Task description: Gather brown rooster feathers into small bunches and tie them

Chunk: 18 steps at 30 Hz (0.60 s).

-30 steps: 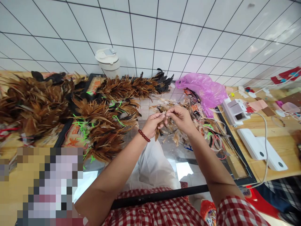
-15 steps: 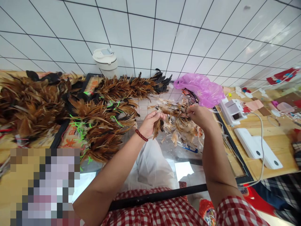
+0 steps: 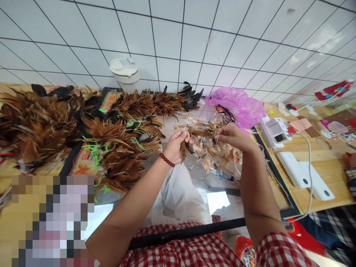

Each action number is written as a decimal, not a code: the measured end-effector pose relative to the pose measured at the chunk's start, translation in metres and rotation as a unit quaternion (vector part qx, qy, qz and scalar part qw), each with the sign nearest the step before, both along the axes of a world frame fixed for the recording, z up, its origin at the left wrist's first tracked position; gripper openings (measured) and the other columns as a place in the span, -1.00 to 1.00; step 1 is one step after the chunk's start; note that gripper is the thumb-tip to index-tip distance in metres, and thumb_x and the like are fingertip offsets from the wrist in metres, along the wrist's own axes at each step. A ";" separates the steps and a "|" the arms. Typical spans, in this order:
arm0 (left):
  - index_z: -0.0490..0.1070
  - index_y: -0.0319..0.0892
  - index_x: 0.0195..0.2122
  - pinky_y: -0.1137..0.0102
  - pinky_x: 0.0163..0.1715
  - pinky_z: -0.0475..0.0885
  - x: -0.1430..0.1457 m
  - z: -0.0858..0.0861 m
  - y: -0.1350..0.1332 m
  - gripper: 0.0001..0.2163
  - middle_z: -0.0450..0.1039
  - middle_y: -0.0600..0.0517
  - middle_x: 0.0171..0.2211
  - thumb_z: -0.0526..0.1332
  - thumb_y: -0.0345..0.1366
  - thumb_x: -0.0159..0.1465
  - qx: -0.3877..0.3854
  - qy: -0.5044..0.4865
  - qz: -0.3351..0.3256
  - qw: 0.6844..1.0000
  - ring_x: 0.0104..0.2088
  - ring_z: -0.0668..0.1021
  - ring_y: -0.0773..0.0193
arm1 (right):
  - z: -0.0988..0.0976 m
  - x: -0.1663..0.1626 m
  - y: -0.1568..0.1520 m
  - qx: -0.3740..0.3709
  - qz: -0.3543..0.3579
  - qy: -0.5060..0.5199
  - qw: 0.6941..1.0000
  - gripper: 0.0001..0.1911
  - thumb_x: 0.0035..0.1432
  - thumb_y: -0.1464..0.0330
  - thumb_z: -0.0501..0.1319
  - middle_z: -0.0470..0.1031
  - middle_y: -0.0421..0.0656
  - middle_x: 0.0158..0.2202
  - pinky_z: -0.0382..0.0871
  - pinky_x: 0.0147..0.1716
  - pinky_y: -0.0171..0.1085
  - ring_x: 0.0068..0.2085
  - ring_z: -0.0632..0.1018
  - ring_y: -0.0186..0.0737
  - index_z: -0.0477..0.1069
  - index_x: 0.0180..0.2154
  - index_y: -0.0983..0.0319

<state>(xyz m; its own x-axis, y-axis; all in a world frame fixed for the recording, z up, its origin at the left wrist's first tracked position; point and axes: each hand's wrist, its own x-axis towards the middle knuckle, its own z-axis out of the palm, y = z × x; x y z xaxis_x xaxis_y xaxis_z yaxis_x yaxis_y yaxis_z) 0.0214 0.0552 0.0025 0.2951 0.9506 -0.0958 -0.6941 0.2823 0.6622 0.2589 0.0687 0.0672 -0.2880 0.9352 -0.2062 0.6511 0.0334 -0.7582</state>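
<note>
My left hand (image 3: 177,145), with a beaded bracelet (image 3: 167,160) at the wrist, is closed around a small bunch of brown and dark feathers (image 3: 183,150) whose tips hang below the fingers. Over the loose feather pile (image 3: 207,152), my right hand (image 3: 229,136) has thumb and fingertips pinched together on what looks like a dark feather (image 3: 214,136). The pile is a tangle of brown, tan and pale fluffy feathers on the glass tabletop. Bundles of feathers (image 3: 125,163) with bright green ties (image 3: 94,152) lie left of my hands.
A long feather bundle (image 3: 152,104) runs along the wall beside a white lidded cup (image 3: 125,72). Behind the pile are glasses (image 3: 226,114) and a pink plastic bag (image 3: 241,105). A blue cutter-like tool (image 3: 224,175) lies in front. White devices (image 3: 304,176) and a cable stand right.
My right hand has shifted slightly left over the pile, its fingers now showing more clearly. My left hand keeps its bunch and has barely moved.
</note>
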 end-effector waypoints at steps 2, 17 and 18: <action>0.35 -0.23 -0.46 0.41 -0.34 0.42 0.000 0.000 0.000 -0.80 0.20 0.15 -0.60 0.32 -0.24 0.17 -0.002 0.008 0.001 1.000 -0.51 0.43 0.39 | 0.003 0.001 -0.002 -0.038 -0.023 0.114 0.993 -0.72 -0.06 0.21 0.31 0.42 -0.26 -0.54 0.27 -0.46 -0.34 -0.49 0.43 -0.33 0.35 -0.34 0.23; 0.34 -0.22 -0.45 0.43 -0.37 0.41 -0.001 0.002 -0.001 -0.78 0.19 0.15 -0.59 0.34 -0.22 0.14 -0.008 0.015 0.002 1.000 -0.51 0.43 0.40 | -0.003 0.001 0.004 0.017 -0.138 0.227 0.964 -0.58 -0.19 0.23 0.44 0.46 -0.24 -0.49 0.35 -0.48 -0.33 -0.48 0.47 -0.34 0.43 -0.26 0.22; 0.34 -0.22 -0.46 0.44 -0.37 0.41 -0.001 0.002 -0.001 -0.78 0.20 0.15 -0.59 0.34 -0.22 0.14 -0.008 0.014 0.002 1.000 -0.51 0.43 0.40 | -0.003 -0.002 0.004 0.010 -0.141 0.239 0.961 -0.57 -0.21 0.22 0.46 0.48 -0.23 -0.49 0.36 -0.48 -0.33 -0.47 0.49 -0.32 0.43 -0.27 0.22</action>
